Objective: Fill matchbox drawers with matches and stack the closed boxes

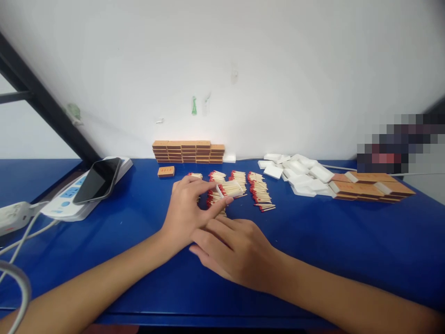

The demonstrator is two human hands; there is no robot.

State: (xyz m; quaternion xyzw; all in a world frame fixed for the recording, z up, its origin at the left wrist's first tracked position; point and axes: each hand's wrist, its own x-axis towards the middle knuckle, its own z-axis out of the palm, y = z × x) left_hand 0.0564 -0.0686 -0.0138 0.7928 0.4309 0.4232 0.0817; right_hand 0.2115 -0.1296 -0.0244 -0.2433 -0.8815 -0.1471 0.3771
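My left hand [189, 208] grips a small white matchbox tray [239, 189] by one end, thumb and fingers on its sides. Red-tipped matches [227, 189] lie in the tray. Close below it, my right hand [236, 250] is bent near the left wrist and palm; its fingertips are partly hidden, so I cannot make out what they hold, if anything. Rows of loose matches [260, 190] lie on the blue table behind and beside the hands, some covered by the left hand.
Stacked orange matchboxes [187, 152] stand against the wall, with a single matchbox [166, 171] in front. White empty trays [302, 174] are heaped at right beside matchbox sleeves [368, 188]. At left, a phone [98, 180] rests on a power strip [66, 199] with cables.
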